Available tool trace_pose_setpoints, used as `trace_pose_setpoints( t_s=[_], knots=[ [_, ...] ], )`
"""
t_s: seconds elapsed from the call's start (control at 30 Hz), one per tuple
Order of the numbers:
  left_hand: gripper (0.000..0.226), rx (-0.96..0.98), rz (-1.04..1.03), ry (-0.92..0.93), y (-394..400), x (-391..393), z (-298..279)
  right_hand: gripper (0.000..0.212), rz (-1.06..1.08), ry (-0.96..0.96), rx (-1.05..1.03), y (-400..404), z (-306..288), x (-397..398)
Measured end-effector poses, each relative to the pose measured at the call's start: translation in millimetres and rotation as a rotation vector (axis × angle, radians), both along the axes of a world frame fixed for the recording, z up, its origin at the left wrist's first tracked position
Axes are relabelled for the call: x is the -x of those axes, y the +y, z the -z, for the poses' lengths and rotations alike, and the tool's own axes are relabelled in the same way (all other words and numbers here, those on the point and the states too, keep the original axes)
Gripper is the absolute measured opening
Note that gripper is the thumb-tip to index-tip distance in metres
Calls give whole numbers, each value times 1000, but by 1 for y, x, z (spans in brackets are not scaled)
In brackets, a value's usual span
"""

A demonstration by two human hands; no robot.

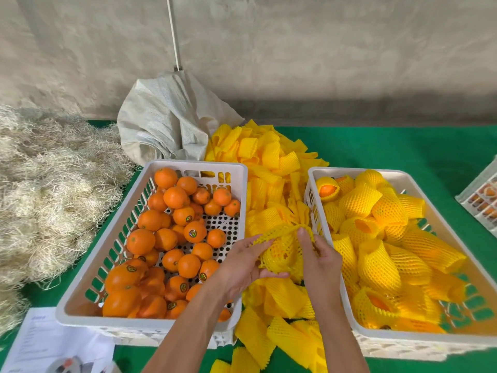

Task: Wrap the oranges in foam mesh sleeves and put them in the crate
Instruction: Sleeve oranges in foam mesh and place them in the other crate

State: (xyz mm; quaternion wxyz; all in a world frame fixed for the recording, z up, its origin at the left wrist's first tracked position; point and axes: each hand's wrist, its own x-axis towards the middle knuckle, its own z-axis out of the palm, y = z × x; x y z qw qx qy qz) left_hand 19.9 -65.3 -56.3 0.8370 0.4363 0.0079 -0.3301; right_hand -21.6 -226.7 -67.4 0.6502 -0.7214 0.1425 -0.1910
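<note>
Nearest the camera, a white printed sheet (51, 343) lies at the desk's (390, 146) front left corner. Above the gap between the two crates, the left hand (243, 261) cups a sleeved orange (281, 255) from below, its fingers curled up around the fruit and its thumb under it; the right hand (318, 258) pinches the yellow foam mesh sleeve (279, 232) at its stretched upper edge, thumb on top, fingers curled behind. Both grips are clenched on this one wrapped orange. Loose sleeves (271, 162) are heaped on the green desk between the crates. The left crate (113, 238) holds bare oranges (174, 196); the right crate (478, 270) holds wrapped ones (360, 199). Farther back lie pale straw (45, 184) at the left and a crumpled white sack (166, 117) against the wall.
</note>
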Motion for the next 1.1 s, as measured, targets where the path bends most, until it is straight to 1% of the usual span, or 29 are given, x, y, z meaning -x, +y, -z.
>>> trace_pose_setpoints(
  t_s=[0.07,0.1,0.13,0.17,0.27,0.33,0.47,0.53,0.6,0.63,0.7,0.8,0.93,1.03,1.07,1.1],
  knots=[
    [41,14,63,-36,2,0,0,34,13,211,-378,0,-7,-6],
    [41,13,88,-44,4,-1,1,33,7,297,-525,-2,-9,-9],
    [43,17,108,-42,5,-2,2,35,11,354,-610,-3,-9,-13],
    [45,34,122,-27,7,-2,2,40,13,395,-646,-3,-9,-15],
    [51,98,117,40,9,-3,3,53,9,458,-643,3,-3,-17],
    [55,125,99,59,11,-3,6,54,38,461,-631,11,0,-15],
    [54,193,75,59,14,-3,13,48,80,396,-649,21,-1,-16],
    [53,248,64,98,14,-4,15,45,44,337,-612,25,2,-14],
    [55,286,51,145,13,-7,15,36,-40,238,-604,29,6,-8],
    [57,282,32,163,12,-8,15,32,-74,182,-637,29,8,-5],
    [60,255,-18,182,8,-11,16,32,-108,103,-701,29,10,-2],
    [61,233,-80,206,3,-10,13,34,-117,86,-749,26,9,-4],
    [62,192,-85,197,2,-10,10,37,-67,105,-697,24,7,-7],
    [61,200,-65,205,-1,-8,9,40,-69,109,-705,25,7,-7],
    [61,216,-67,224,-2,-6,9,41,-80,113,-686,26,7,-7],
    [62,230,-69,242,-4,-4,9,41,-87,114,-625,26,7,-5]
  ],
)
